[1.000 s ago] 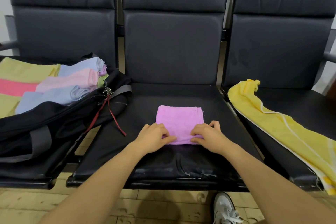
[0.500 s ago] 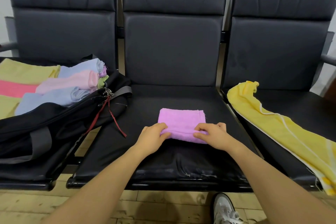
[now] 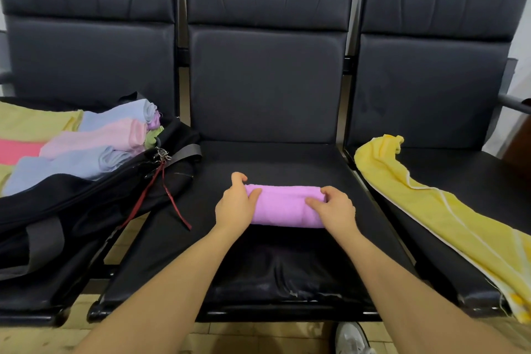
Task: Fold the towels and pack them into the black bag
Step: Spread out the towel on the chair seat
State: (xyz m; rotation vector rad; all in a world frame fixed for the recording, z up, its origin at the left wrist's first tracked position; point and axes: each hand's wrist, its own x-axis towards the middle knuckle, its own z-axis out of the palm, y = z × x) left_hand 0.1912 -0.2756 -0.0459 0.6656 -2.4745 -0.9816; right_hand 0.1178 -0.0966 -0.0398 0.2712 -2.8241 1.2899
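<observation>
A purple towel [image 3: 284, 205], rolled into a short thick bundle, lies across the middle black seat [image 3: 275, 267]. My left hand [image 3: 237, 204] grips its left end with thumb and fingers curled round it. At the right end my right hand [image 3: 333, 208] holds the roll the same way. The black bag [image 3: 71, 201] sits open on the left seat, with several rolled towels in blue, pink, purple and green [image 3: 94, 141] inside. A yellow towel [image 3: 448, 215] lies unfolded over the right seat.
Three black padded chairs stand in a row with tall backs. A red strap [image 3: 169, 195] and keys hang from the bag's zipper. A yellow-green and pink towel [image 3: 26, 135] lies at the far left. My white shoe [image 3: 350, 339] shows on the tiled floor.
The purple towel went from a flat folded square to a rolled bundle, rolled away from me. Both hands moved forward with it and now grasp its ends.
</observation>
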